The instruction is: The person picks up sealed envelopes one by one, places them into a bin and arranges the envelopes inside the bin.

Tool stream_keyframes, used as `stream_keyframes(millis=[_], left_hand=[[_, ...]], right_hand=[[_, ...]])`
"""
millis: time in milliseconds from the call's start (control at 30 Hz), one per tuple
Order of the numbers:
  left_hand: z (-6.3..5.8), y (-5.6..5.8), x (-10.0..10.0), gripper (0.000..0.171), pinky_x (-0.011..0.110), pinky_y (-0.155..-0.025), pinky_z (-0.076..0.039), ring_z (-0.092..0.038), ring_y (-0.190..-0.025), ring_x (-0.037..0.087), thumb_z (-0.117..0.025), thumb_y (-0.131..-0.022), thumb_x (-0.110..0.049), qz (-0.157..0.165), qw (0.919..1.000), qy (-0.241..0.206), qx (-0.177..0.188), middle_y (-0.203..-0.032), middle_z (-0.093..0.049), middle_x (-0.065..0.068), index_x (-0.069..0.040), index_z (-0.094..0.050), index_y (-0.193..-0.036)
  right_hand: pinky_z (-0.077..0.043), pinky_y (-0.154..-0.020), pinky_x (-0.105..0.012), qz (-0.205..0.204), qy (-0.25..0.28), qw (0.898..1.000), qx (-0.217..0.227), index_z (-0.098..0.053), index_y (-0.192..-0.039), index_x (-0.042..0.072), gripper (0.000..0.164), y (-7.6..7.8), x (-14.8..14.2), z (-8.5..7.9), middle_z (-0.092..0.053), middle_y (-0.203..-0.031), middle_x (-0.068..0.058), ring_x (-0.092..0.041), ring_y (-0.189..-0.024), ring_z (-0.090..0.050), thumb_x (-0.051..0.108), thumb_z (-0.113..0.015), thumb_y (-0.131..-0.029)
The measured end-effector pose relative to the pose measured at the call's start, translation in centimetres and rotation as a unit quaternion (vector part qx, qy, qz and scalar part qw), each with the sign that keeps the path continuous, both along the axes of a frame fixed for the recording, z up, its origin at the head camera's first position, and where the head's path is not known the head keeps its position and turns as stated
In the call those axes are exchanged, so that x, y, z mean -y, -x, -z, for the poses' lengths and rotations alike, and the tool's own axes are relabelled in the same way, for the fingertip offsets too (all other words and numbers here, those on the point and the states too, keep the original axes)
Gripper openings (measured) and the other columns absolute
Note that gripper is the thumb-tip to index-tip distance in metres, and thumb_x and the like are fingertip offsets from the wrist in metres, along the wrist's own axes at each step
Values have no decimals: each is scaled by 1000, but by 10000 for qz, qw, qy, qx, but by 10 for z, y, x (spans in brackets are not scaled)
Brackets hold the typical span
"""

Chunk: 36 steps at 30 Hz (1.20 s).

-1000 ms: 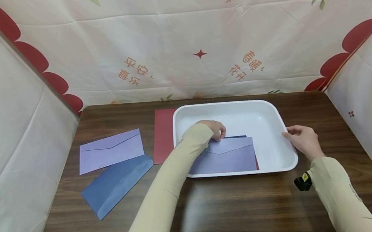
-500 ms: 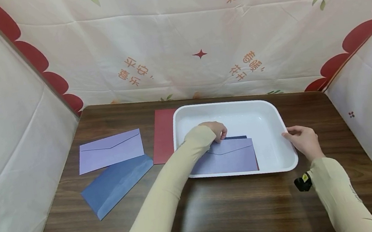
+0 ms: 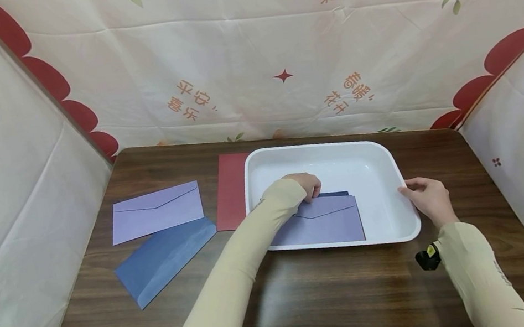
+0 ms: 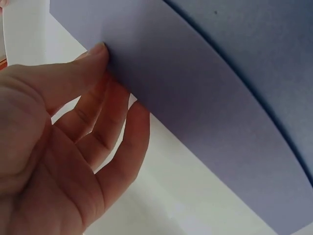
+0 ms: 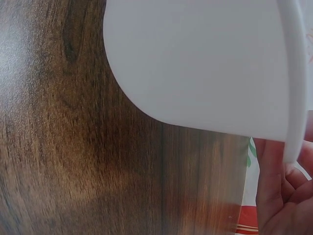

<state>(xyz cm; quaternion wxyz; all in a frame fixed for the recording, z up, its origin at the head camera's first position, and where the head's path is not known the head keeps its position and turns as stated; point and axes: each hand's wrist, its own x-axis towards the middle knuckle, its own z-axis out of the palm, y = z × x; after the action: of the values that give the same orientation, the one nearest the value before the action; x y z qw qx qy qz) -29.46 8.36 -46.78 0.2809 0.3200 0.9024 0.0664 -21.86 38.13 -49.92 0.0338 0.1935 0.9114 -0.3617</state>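
Observation:
My left hand (image 3: pixel 306 184) is inside the white tray (image 3: pixel 386 190), at the far edge of a purple envelope (image 3: pixel 326 227). In the left wrist view, its thumb and fingertips pinch the edge of that purple envelope (image 4: pixel 161 73). A dark blue envelope (image 3: pixel 334 194) shows as a strip just beyond the purple one. In the left wrist view, a blue surface (image 4: pixel 264 54) lies against the purple envelope. My right hand (image 3: pixel 430 198) grips the tray's right rim; in the right wrist view, the fingers (image 5: pixel 271 181) hold the white rim (image 5: pixel 293 88) from either side.
Left of the tray, another purple envelope (image 3: pixel 156 214) and a blue envelope (image 3: pixel 167 258) lie on the brown table (image 3: pixel 337 304), partly overlapping. A red envelope (image 3: pixel 231 190) lies partly hidden by the tray's left side. Printed cloth (image 3: pixel 246 48) walls enclose the table.
My left hand has moved slightly right and nearer, the purple envelope's right side shifting with it. The red sliver at that envelope's right edge has narrowed. My right hand stays on the rim.

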Motion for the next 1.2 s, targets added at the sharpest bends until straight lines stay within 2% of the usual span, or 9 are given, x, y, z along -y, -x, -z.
stream_keyframes(millis=[67,167,300,433,500,667,800,1000,1200], left_hand=[[-5,-5,2,14,22,-64,-35,-46,-78,10,-59,-81,-3,-42,10000,-4,-16,-85,-53,-3,-13,-58,-91],[-9,-9,4,17,22,-63,-35,-46,-77,11,-58,-81,-2,-75,10000,-10,-62,-85,-54,-3,-11,-59,-96],[-3,-6,1,15,22,-63,-36,-46,-77,10,-59,-82,-4,-84,9998,161,-95,-87,-54,-4,-13,-57,-93],[8,1,-4,14,22,-64,-38,-47,-79,10,-60,-82,-6,-95,9993,350,-88,-89,-55,-5,-17,-54,-89],[9,0,-5,14,22,-66,-39,-48,-80,10,-61,-82,-6,-149,9991,369,-118,-90,-56,-5,-17,-55,-89],[-2,-10,-2,12,22,-68,-38,-47,-81,9,-59,-84,-7,-99,9987,422,-265,-91,-56,-6,-17,-56,-91],[-10,-15,2,13,23,-67,-39,-48,-81,10,-57,-85,-6,67,9986,369,-366,-93,-58,-4,-14,-58,-96],[-13,-16,2,20,24,-70,-40,-49,-82,10,-58,-84,-5,139,9987,335,-346,-96,-59,-3,-14,-58,-101],[-19,-16,3,20,25,-71,-40,-49,-83,10,-60,-84,-12,265,9986,384,-238,-98,-58,-5,-16,-55,-103]], right_hand=[[-46,-47,-31,99,27,9999,-30,-58,-117,4,58,7,-12,17,-61,-86,-13,-19,-66,-55,46,-65,-79],[-45,-46,-27,-13,-219,9996,-158,-58,-120,7,67,17,-34,47,-61,-90,-12,-19,-68,-57,59,-59,-76],[-48,-53,-27,-174,-539,9978,-332,-56,-122,9,74,26,-54,74,-60,-96,-15,-23,-73,-58,66,-52,-75],[-49,-54,-29,-158,-578,9975,-377,-56,-122,11,72,27,-55,77,-60,-97,-15,-26,-75,-58,67,-50,-76],[-49,-54,-29,-168,-571,9975,-370,-56,-122,11,73,28,-55,76,-60,-97,-15,-26,-76,-59,67,-50,-76],[-49,-55,-29,-190,-559,9976,-357,-56,-122,11,75,28,-56,79,-60,-98,-15,-27,-77,-59,69,-49,-75],[-50,-56,-30,-181,-558,9976,-363,-56,-122,11,75,28,-55,79,-60,-99,-16,-27,-78,-59,69,-49,-75],[-49,-56,-29,-154,-551,9978,-341,-56,-123,11,76,28,-55,79,-59,-100,-16,-28,-79,-58,69,-48,-75],[-49,-56,-30,-117,-587,9976,-356,-55,-123,12,78,31,-61,89,-59,-101,-15,-27,-79,-59,71,-47,-74]])
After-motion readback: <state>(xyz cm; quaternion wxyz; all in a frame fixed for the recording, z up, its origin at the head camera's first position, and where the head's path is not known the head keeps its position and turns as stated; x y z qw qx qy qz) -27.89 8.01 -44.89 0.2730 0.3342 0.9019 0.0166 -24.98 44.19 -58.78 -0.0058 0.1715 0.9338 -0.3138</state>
